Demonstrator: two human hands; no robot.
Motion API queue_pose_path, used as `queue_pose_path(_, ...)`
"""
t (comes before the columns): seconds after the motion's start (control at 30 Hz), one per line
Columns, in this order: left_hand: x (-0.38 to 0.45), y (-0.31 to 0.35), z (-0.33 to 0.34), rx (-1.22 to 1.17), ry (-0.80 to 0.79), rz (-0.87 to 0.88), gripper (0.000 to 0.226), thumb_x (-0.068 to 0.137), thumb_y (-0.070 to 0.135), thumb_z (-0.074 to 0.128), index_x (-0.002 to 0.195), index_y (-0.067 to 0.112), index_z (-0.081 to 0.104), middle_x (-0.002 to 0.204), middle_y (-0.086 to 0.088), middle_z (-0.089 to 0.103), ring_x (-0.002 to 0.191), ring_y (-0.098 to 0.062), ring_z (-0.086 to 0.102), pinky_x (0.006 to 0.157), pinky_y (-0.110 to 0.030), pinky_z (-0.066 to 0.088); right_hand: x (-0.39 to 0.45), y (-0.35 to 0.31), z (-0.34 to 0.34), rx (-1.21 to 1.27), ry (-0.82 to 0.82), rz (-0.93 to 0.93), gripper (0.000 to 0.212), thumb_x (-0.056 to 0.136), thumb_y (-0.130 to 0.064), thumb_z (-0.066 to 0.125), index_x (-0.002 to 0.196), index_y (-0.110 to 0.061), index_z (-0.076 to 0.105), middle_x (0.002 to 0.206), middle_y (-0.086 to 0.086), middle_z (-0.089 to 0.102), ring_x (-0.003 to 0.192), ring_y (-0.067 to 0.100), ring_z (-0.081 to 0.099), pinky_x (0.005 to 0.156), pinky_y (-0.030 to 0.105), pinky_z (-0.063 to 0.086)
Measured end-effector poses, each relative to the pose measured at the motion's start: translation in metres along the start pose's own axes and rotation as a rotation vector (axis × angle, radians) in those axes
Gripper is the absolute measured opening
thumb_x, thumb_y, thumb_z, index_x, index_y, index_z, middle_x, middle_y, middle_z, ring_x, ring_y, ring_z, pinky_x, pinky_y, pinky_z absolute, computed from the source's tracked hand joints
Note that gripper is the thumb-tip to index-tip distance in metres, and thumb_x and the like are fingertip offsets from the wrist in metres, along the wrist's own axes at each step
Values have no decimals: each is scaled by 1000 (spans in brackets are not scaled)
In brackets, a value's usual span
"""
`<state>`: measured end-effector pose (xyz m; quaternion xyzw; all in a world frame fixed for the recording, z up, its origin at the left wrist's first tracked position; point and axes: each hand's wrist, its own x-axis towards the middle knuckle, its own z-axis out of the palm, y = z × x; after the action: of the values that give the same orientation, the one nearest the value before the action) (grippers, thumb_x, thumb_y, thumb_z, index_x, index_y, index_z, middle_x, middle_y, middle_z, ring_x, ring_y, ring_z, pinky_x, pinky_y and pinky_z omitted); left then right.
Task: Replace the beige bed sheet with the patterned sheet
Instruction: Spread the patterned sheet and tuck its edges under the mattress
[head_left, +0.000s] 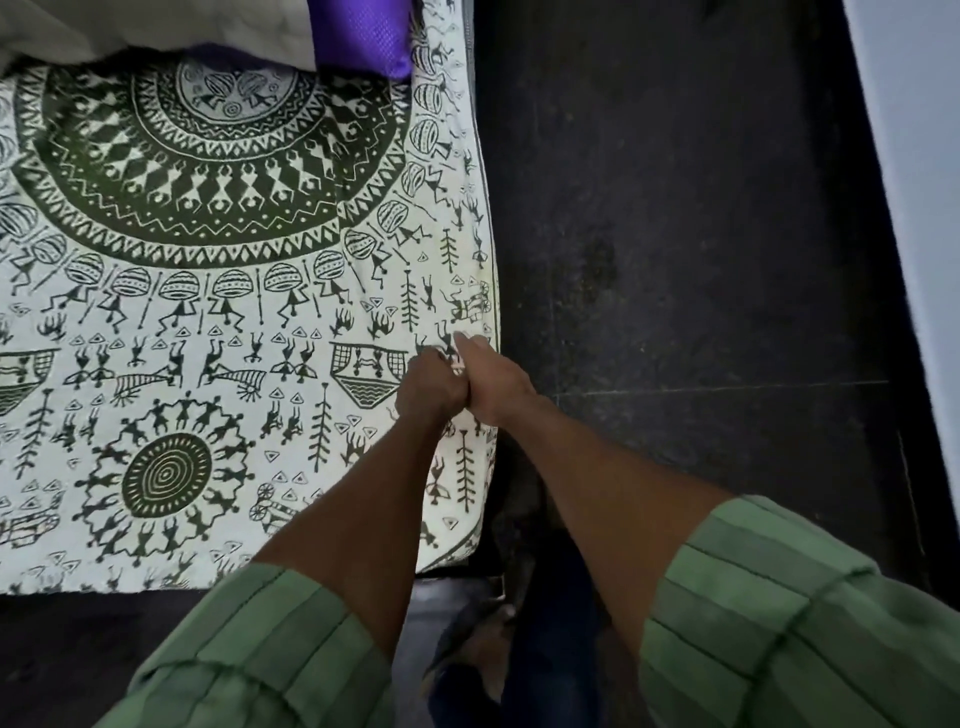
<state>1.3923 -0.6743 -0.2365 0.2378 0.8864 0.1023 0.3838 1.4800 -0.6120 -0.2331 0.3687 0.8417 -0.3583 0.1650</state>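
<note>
Patterned sheet (218, 322) covers bed top w/ its right edge along the bed's right edge. Beige fabric (130, 31) & purple item (363, 36) at far edge, both cut off. Left hand (431, 387) & right hand (493, 382) touch near right edge, fingers curled on sheet; grip hard to make out.

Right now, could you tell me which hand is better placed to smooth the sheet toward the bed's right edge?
Right hand: it lies nearer that edge of the sheet, fingers extended; the left hand sits further in.
</note>
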Motion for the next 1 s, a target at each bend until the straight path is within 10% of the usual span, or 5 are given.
queue_pose_path(0.13,46,22,-7,149,15,-118,51,96,52,51,119,10,67,120,-14,69,113,-35,65,84,-38,49,60,8,-30,-114,8,-44,63,103,-58,41,159,-32,30,157,3,44,136,29,49,114,42,38)
queue_pose_path(0.37,122,81,-47,183,317,50,40,92,58,53,92,21,68,89,-1,70,84,-26,68,70,-33,49,141,20,-102,-2,253,-33,38,99,-19,55,135,-20,45,131,5,46,109,30,60,80,42,47)
queue_pose_path(0.73,208,170,-105,95,350,-40,52,89,54,60,123,16,57,120,-8,61,108,-31,64,84,-46,55,284,-6,-211,97,116,280,53,99,-42,60,136,-9,44,138,14,58,125,38,58,98,45,47)
queue_pose_path(1.0,264,212,-110,38,399,-240,36,88,47,68,108,17,69,108,-6,69,100,-28,68,82,-39,57,355,5,-247,250,-2,384,44,94,-33,66,131,-10,61,132,15,66,120,36,64,97,40,54)
